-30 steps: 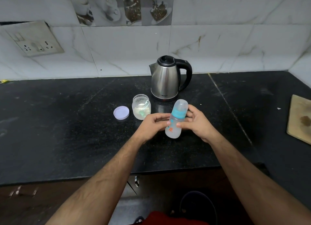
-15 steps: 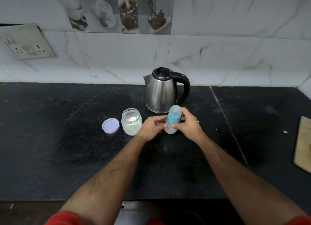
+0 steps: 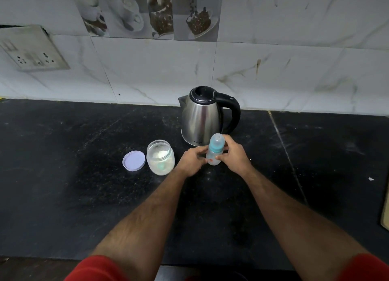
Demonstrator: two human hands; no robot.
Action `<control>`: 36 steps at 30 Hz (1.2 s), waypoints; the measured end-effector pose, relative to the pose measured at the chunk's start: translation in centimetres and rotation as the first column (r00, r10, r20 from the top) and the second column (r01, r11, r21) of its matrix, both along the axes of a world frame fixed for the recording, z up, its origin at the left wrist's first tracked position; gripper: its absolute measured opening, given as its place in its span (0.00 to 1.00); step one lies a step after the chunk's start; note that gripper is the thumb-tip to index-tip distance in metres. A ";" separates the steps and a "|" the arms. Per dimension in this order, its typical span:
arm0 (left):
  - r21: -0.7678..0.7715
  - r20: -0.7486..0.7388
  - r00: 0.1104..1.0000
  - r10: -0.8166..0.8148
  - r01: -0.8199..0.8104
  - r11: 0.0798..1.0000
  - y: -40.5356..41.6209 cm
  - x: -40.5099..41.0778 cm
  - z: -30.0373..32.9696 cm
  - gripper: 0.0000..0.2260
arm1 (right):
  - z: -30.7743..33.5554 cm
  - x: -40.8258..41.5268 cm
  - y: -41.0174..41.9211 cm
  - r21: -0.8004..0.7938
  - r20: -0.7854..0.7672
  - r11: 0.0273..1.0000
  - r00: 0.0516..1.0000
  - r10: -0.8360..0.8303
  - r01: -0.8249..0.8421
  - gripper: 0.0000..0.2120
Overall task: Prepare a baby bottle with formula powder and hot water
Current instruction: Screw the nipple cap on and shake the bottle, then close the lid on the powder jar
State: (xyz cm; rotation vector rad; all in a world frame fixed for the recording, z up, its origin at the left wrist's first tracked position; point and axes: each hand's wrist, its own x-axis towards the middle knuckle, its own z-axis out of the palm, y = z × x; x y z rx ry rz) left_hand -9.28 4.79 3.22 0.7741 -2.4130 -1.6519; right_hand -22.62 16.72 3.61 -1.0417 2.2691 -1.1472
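Observation:
A clear baby bottle point(image 3: 214, 152) with a teal collar and a clear cap stands nearly upright on the black counter point(image 3: 84, 186), just in front of the steel kettle point(image 3: 202, 118). My left hand point(image 3: 192, 162) grips its lower body from the left. My right hand point(image 3: 233, 155) holds it from the right, fingers at the collar. To the left stands an open glass jar point(image 3: 160, 157) of white formula powder, with something green inside. Its pale lilac lid point(image 3: 134, 160) lies flat beside it.
The kettle's black handle point(image 3: 232, 112) points right, its lid is closed. A tiled wall rises behind the counter, with a socket plate point(image 3: 33, 49) at the left. A wooden board's edge point(image 3: 386, 213) shows at the far right. The counter's front edge runs along the bottom.
The bottle has come down from a tilted, lifted hold to the counter, closer to the kettle. Both hands stayed on it. My head has moved back and up.

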 end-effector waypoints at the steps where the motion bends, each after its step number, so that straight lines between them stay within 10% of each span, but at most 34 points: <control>1: -0.001 0.003 1.000 -0.003 0.003 1.000 0.0 -0.1 -0.1 0.25 | -0.1 -0.1 0.0 0.003 0.002 1.000 1.000 -0.001 0.001 0.34; 15: -0.013 -0.023 0.997 0.069 -0.069 0.997 1.5 0.2 -0.8 0.26 | -1.2 0.0 0.8 0.035 -0.027 0.994 0.994 -0.107 0.108 0.39; 23: -0.103 -0.078 0.980 0.185 -0.193 0.976 4.0 3.8 -1.7 0.20 | -1.9 4.1 4.3 -0.210 -0.189 0.936 0.928 -0.321 0.282 0.16; 36: -0.095 -0.061 0.870 0.490 -0.494 0.864 1.3 15.7 -4.8 0.13 | -5.6 13.6 -0.1 -0.127 -0.024 0.991 0.999 0.026 -0.029 0.12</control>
